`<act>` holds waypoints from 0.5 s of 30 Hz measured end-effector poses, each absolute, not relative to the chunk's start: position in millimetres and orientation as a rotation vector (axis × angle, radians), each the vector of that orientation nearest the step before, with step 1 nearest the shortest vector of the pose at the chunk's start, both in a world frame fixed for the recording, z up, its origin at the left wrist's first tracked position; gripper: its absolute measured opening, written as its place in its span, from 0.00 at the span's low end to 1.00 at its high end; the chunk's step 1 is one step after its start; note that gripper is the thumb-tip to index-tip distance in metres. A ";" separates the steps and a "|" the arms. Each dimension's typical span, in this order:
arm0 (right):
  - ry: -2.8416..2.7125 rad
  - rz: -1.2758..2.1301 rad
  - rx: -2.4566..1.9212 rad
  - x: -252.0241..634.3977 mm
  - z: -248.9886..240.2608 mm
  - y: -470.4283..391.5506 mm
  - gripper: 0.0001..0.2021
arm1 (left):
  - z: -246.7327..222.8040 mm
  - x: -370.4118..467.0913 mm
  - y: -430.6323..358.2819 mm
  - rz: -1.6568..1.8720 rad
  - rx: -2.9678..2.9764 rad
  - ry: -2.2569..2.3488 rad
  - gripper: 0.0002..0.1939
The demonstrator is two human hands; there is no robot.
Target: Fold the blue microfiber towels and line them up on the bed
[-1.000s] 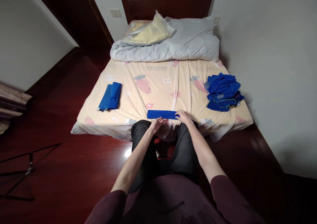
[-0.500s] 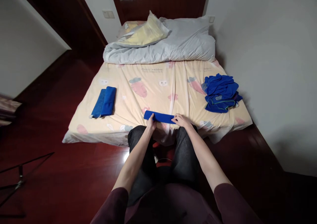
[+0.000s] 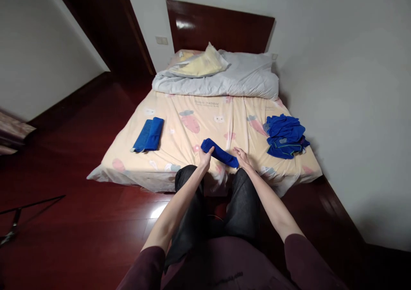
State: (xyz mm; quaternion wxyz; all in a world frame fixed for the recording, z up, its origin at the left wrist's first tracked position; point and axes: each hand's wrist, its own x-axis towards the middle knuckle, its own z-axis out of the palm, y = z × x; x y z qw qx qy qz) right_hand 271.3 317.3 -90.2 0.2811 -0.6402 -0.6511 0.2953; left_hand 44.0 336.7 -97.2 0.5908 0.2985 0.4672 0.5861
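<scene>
Folded cloth in left grip, right hand loose

Cloth: blue, folded to a narrow strip, at the bed's near edge in front of the knees. It lies aslant, left end farther from the body, right end nearer. Whether its whole length rests on the bed, cannot tell.

Left hand: pinching the strip near its left end, thumb on top; the other fingers are mostly hidden. Right hand: beside the right end, fingers loosely parted, not closed on the cloth; contact unclear.

Step in hand, by my judgement: handling the compact strip, layers kept together. The next move calls for a steady left pinch and right-hand support at the free end, lest the folds slip.

Farther out: folded stack to the left, rumpled blue pile to the right, quilt toward the headboard.
</scene>
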 end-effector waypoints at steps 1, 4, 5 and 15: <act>-1.718 0.782 -1.622 265.3 -78.6 317.6 0.24 | -83.9 47.8 336.1 1.412 0.771 1.113 0.19; -1.738 0.811 -1.301 240.9 -38.7 322.2 0.37 | -47.0 58.2 332.4 1.465 1.031 1.053 0.19; -1.747 0.836 -1.230 231.5 -25.7 324.6 0.41 | -36.5 59.9 330.6 1.438 1.123 0.994 0.20; -1.319 1.073 -1.112 134.4 24.8 326.2 0.26 | 10.9 14.4 318.3 1.479 1.276 0.997 0.30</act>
